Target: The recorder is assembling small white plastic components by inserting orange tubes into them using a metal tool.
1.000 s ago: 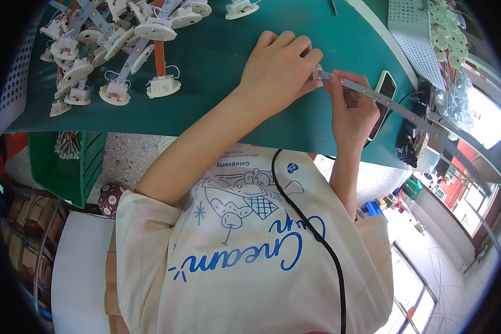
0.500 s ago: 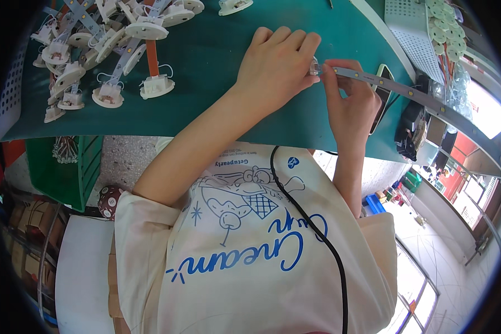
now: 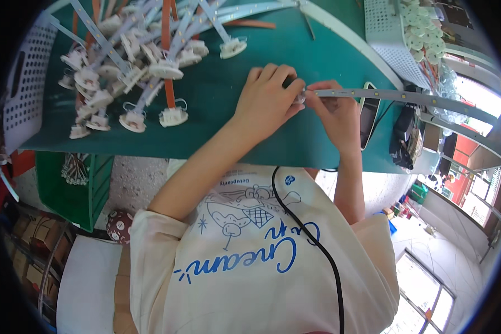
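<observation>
left hand (image 3: 268, 96): we held a small clear piece (image 3: 301, 98), part-hidden | right hand (image 3: 336, 114): we pinched the light strip (image 3: 417, 98) near its end, just beside that piece, above the green table (image 3: 209, 133) | risk: we judged its long free length could sag, twisting the end loose

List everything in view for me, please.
Table: one, green, upper half.
LED strip: one, grey, centre right.
Small piece: one, clear, centre.
White-ended strips: many, grey or orange, upper left.
Phone: one, dark, table's right.
Baskets: two, white, left and upper right.
Discs: many, pale, upper right.
Crate: one, green, left, below table.
Boxes: several, brown, lower left.
Cable: one, black, lower centre.
Shirt: one, cream, lower centre.
Left hand: one, bare, centre, pinching small piece.
Right hand: one, bare, centre, holding LED strip.
</observation>
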Demonstrator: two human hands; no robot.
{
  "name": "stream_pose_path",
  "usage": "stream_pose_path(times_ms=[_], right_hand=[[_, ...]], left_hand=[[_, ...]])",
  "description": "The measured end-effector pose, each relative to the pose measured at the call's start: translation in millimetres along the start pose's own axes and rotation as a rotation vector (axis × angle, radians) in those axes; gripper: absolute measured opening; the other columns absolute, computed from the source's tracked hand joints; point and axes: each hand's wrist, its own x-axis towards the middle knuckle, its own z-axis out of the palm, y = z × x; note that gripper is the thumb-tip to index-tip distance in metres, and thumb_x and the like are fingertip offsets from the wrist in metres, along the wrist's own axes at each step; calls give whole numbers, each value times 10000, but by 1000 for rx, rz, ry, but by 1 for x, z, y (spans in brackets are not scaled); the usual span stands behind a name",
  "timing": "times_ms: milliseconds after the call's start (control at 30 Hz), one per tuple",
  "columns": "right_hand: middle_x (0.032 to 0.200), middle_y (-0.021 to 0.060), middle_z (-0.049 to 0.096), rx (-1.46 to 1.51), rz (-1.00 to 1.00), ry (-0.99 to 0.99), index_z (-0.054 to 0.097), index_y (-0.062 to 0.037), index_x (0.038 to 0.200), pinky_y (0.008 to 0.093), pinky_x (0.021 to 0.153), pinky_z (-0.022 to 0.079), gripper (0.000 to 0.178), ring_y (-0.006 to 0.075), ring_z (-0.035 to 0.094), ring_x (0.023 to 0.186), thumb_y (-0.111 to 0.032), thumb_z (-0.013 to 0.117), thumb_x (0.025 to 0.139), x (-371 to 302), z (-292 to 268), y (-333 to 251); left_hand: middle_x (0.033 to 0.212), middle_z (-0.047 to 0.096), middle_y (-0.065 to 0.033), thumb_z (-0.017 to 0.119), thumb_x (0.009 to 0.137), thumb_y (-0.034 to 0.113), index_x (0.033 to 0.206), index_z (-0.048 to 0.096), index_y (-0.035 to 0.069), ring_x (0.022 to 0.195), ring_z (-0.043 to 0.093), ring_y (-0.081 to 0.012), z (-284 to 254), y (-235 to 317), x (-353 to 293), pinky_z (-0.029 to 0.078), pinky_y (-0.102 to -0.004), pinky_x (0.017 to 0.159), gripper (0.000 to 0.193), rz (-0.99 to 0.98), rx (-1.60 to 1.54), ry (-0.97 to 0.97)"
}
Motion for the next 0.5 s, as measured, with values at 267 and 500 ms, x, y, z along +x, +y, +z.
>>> stream_pose_path(times_ms=[267,500], right_hand=[[1088,87,637,254,-229,-415,568,-28,1213,281,830,509,442,136,603,957,-97,738,811,109,-20,3],[1006,83,643,513,-99,-463,611,-22,1111,272,743,523,269,116,601,828,-202,641,914,133,30,-23]], left_hand=[[810,658,-105,712,827,89,925,657,20,650,638,-220,-84,4,19,506,-303,586,132,-202,-132,204],[1095,592,-132,755,790,243,1249,523,63,922,602,-294,-81,-8,23,474,-411,802,544,-197,294,101]])
